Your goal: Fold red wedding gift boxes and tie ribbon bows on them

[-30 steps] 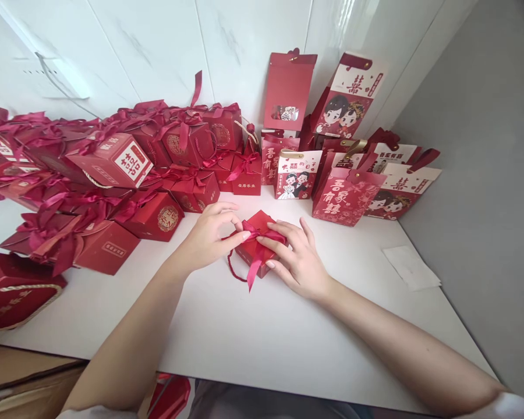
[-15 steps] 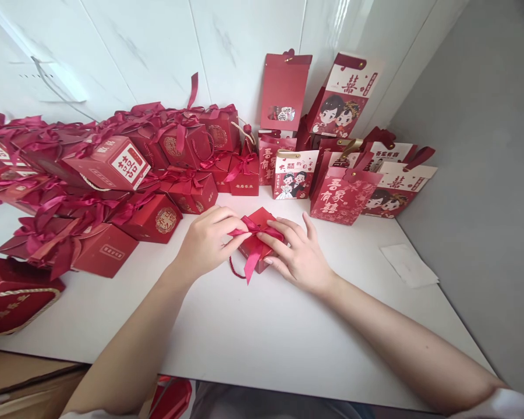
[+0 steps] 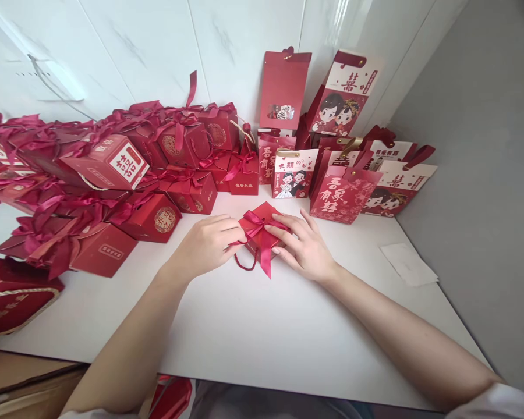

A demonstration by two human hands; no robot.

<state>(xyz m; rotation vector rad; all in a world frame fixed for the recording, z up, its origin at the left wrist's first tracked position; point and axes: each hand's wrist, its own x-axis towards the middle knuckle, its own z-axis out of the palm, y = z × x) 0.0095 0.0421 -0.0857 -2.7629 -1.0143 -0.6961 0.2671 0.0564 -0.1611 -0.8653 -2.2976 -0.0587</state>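
Worktop [image 3: 288,337]: carries the red box [image 3: 264,210], well in from its near edge.
Right hand [image 3: 306,247]: fingers spread, resting on red box and bow [image 3: 253,219].
Left hand [image 3: 210,244]: fingers pinch the ribbon [image 3: 266,259]; a gentle pull seems best.
Knot [image 3: 262,225]: keeping it pinned should even the loops.

Red box [image 3: 266,210] sits cornerwise on the table [image 3: 244,326], shiny ribbon [image 3: 266,256] in a bow on top. Twisted cord handle [image 3: 245,268] flops out front-left.

tilted box [image 3: 107,162]: 囍 | upper right bag [image 3: 344,96]: 囍 | floral bag [image 3: 344,195]: 吾家有囍
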